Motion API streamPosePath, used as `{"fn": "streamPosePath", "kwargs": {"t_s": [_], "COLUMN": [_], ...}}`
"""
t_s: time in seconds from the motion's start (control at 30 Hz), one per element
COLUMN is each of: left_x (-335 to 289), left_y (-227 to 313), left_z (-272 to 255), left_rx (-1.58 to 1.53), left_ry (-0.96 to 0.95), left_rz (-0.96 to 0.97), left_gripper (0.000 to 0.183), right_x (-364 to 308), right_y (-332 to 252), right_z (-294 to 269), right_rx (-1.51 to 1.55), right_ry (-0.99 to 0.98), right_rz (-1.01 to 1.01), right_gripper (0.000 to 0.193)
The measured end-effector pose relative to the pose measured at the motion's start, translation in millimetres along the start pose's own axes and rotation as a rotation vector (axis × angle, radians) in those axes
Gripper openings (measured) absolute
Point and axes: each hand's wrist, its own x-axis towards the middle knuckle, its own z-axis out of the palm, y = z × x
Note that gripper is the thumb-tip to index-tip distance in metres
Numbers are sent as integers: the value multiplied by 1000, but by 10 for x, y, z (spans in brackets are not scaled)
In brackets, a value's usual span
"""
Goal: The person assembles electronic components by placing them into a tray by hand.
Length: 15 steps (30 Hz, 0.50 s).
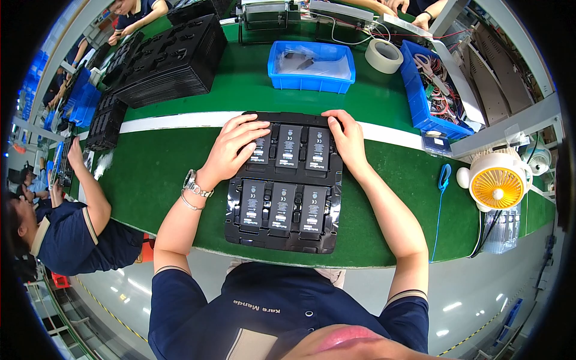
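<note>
- Beyond the tray point(294, 175): blue bin point(312, 84), tape roll point(374, 59); left, stacked trays point(171, 67); right, wire-filled bin point(419, 99).
- Right of the tray: fan point(497, 193).
- Tray: on the surface point(159, 156), long axis running near to far; six batteries point(281, 207) parallel.
- Left hand point(233, 143): fingers spread, partly covering the tray's far-left battery.
- Right hand point(347, 139): at the tray's far-right corner; grip cannot be told.

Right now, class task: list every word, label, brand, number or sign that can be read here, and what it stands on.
I describe wording rather than copy it.
Packs in the tray: pale print and small symbols on black; finer lines too small to read.
Upper-left pack: similar pale print, partly hidden by the left hand.
Shirt: pale lettering on the chest, upside down in this view.
</note>
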Motion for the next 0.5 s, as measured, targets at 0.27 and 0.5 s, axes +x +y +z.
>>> {"fn": "streamPosePath", "kwargs": {"t_s": [0.27,0.5], "left_x": [-3,3], "left_y": [3,15], "left_z": [0,5], "left_rx": [-11,-20], "left_ry": [8,28], "left_rz": [3,-2], "left_gripper": [34,32], "right_x": [-4,-3], "right_y": [-6,-9], "right_z": [-4,-1], "right_rx": [12,20], "right_ry": [1,4], "right_rz": [14,7], "right_gripper": [24,22]}}
